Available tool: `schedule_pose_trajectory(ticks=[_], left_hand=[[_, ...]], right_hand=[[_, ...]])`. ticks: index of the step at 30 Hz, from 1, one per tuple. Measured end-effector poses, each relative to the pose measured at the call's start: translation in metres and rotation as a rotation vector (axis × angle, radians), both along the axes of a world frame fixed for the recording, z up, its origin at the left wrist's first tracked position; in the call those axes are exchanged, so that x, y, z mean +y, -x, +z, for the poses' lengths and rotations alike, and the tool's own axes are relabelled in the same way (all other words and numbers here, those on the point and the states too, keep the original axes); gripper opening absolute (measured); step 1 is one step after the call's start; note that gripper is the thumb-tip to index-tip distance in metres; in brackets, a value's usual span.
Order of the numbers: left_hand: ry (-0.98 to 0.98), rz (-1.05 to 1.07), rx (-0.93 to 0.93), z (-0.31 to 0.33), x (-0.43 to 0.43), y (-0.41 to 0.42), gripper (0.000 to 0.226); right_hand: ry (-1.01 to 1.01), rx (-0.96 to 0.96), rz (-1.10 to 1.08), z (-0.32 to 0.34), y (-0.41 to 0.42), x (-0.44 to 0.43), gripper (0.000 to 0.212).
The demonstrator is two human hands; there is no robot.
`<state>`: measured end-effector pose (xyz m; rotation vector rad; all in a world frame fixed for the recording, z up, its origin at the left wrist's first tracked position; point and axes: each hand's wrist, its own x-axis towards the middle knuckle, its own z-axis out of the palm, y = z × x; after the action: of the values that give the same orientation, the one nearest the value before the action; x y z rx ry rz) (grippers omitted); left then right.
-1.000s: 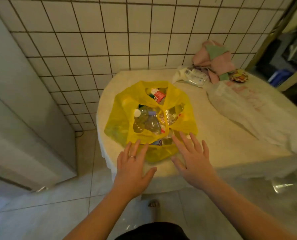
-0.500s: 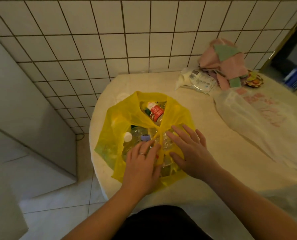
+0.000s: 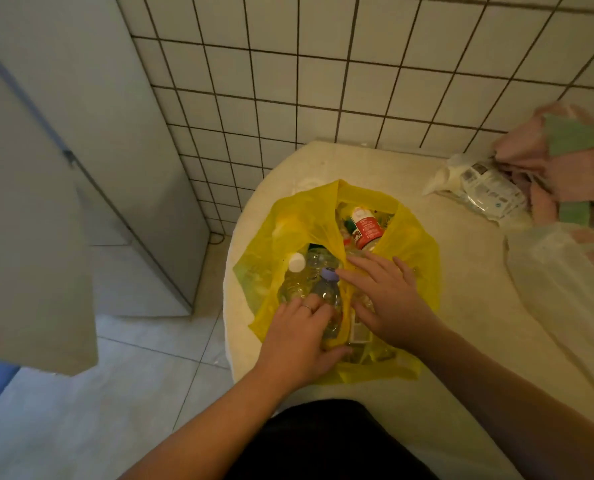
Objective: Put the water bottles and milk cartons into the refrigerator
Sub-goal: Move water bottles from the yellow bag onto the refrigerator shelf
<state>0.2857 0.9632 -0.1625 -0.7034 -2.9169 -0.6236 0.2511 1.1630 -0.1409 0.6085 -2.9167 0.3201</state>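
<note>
A yellow plastic bag (image 3: pixel 281 233) lies open on the pale round table (image 3: pixel 462 299). Inside it are several clear water bottles, one with a purple cap (image 3: pixel 329 273), one with a white cap (image 3: pixel 296 262), and a bottle with a red label (image 3: pixel 366 228) at the back. My left hand (image 3: pixel 299 341) curls round the body of the purple-capped bottle (image 3: pixel 326 296). My right hand (image 3: pixel 385 299) lies flat with spread fingers on the bag's middle strip and the bottles beneath. No milk carton is clearly visible. The grey refrigerator (image 3: pixel 91 143) stands at the left, its door closed.
A white-tiled wall (image 3: pixel 358 81) backs the table. A clear packet (image 3: pixel 486 192) and pink and green cloths (image 3: pixel 562 157) lie at the table's far right. A whitish plastic bag (image 3: pixel 565 289) covers the right side. Tiled floor (image 3: pixel 115 375) lies between table and refrigerator.
Both hands moved forward from the table's near edge into the bag. My left hand now curls round the purple-capped bottle. The view came closer and turned left.
</note>
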Motion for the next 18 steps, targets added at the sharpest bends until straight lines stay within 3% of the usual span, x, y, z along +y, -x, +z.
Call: schedule_pose_trajectory(ticks=[6,12,18], left_hand=[[0.014,0.05,0.029,-0.007,0.003,-0.01,0.025],[-0.09,0.112,-0.004,-0.001,0.009,-0.019,0.012],[-0.488,0.198,-0.302,0.012,0.011,-0.021,0.009]], right_hand=[[0.023,0.03,0.044,-0.003,0.014,0.01,0.023],[-0.029,0.021,0.088,-0.001,0.018,0.012,0.037],[0.008,0.037,0.132,0.003,0.023,0.009,0.036]])
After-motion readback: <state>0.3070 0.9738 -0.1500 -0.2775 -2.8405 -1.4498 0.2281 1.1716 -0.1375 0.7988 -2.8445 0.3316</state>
